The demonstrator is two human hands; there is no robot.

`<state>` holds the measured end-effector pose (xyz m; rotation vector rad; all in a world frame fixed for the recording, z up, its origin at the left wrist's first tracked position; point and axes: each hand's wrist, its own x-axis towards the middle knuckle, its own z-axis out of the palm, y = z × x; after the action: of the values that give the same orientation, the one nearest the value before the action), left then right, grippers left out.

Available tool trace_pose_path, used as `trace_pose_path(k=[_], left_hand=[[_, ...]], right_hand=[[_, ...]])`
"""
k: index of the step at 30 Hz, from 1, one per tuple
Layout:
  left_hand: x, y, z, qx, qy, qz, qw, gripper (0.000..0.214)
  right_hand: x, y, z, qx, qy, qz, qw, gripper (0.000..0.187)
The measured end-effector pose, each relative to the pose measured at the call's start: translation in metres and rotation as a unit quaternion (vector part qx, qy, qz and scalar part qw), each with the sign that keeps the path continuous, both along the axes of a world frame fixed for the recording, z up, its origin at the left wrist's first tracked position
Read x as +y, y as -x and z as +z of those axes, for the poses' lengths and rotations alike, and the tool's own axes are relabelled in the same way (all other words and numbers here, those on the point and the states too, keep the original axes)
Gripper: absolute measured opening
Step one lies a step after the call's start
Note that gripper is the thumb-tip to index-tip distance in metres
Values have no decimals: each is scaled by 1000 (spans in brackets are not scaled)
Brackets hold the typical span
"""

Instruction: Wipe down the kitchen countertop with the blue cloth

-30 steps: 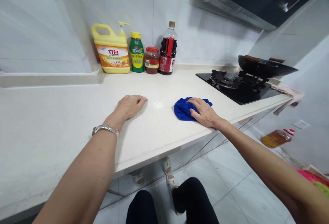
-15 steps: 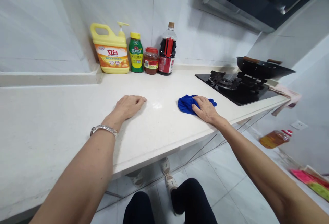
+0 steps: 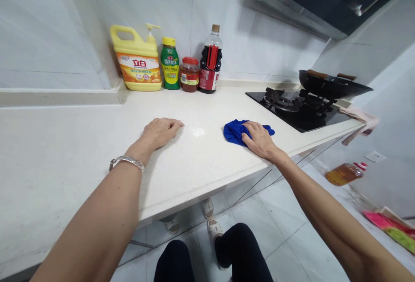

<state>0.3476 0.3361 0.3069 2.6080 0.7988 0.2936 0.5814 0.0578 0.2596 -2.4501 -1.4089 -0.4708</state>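
Observation:
My right hand (image 3: 259,138) lies on a crumpled blue cloth (image 3: 235,131) and presses it against the white countertop (image 3: 81,152), a little left of the gas hob (image 3: 293,105). Its fingers are curled over the cloth. My left hand (image 3: 159,131) rests palm down on the bare counter to the left, fingers loosely together and holding nothing. A metal bracelet (image 3: 127,161) sits on my left wrist.
Against the tiled back wall stand a yellow detergent jug (image 3: 136,64), a green bottle (image 3: 170,64), a red-lidded jar (image 3: 189,74) and a dark sauce bottle (image 3: 210,64). A black wok (image 3: 330,85) sits on the hob. An oil bottle (image 3: 345,173) lies on the floor.
My right hand has slid the blue cloth a short way to the right and away from me, toward the hob. My left hand has stayed in place.

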Motion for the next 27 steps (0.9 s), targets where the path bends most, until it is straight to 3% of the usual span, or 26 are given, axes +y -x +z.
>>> trace_pose_path(k=[14,27], left_hand=[[6,-2,-4,2,-4,11,1000,49],[2,-2,-3,12,-24,23,999,50]], right_hand=[[-15,39,3,17,4,28,999,54],[-5,32,8,44,-20,36,998,49]])
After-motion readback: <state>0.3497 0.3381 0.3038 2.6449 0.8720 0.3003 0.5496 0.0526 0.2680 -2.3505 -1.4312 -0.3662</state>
